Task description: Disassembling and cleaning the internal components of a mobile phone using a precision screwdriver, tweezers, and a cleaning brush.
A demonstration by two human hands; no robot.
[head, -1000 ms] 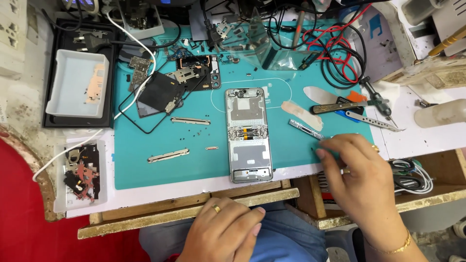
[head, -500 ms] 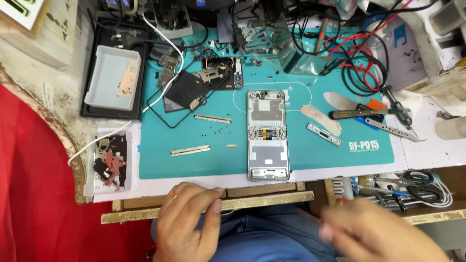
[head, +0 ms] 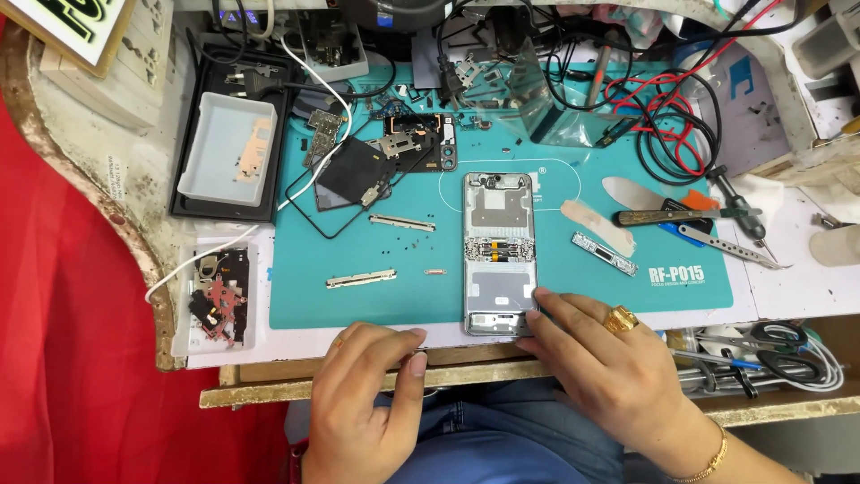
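Note:
An opened silver phone frame (head: 498, 242) lies upright in the middle of a teal work mat (head: 376, 305). My right hand (head: 609, 358), with a gold ring and bracelet, rests at the mat's front edge, and its fingertips touch the frame's lower right corner. Nothing is held in it. My left hand (head: 363, 394) lies loosely curled on the wooden table edge, left of the phone, holding nothing. Two thin metal strips (head: 361, 279) and a small part lie on the mat left of the frame.
A small white tray of parts (head: 218, 298) sits at the left, a black tray holding a white box (head: 226, 161) behind it. Tweezers, a spudger and blades (head: 690, 220) lie right. Tangled red and black cables (head: 663, 108) fill the back. Scissors (head: 761, 350) lie in a shelf.
My right hand has come up from below the table edge to the phone frame's lower corner. My left hand shifted right along the table edge. The view has moved slightly.

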